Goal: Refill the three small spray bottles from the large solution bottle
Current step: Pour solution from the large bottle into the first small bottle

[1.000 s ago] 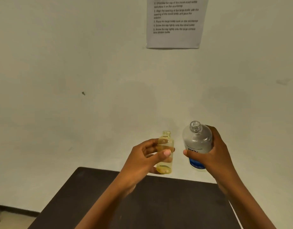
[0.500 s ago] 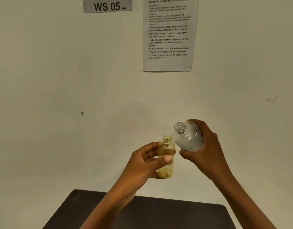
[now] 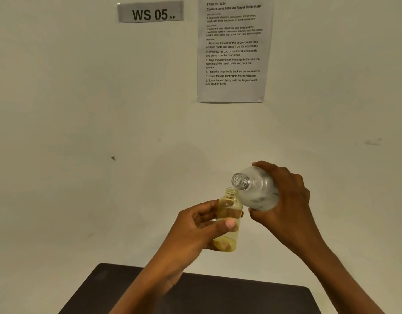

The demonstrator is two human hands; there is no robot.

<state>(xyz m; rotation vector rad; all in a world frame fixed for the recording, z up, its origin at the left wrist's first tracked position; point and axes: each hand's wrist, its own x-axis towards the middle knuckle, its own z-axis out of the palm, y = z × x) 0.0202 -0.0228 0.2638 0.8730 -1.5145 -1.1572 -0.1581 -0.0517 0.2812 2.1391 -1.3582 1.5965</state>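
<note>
My left hand (image 3: 195,232) grips a small clear yellowish bottle (image 3: 228,211), uncapped and upright, held in the air above the table. My right hand (image 3: 288,200) holds the large frosted solution bottle (image 3: 255,189), also uncapped and tilted to the left. Its open neck sits just above and right of the small bottle's mouth, nearly touching it. No stream of liquid is visible. A little yellowish liquid sits at the small bottle's base. The other small bottles and the caps are out of view.
A dark table (image 3: 240,298) lies below my arms, only its far edge in view. Behind stands a pale wall with a "WS 05" sign (image 3: 151,12) and a printed instruction sheet (image 3: 234,48).
My right hand has tipped the large bottle from upright over to the left, bringing its neck to the small bottle's mouth. Both bottles sit higher and the view has tilted upward.
</note>
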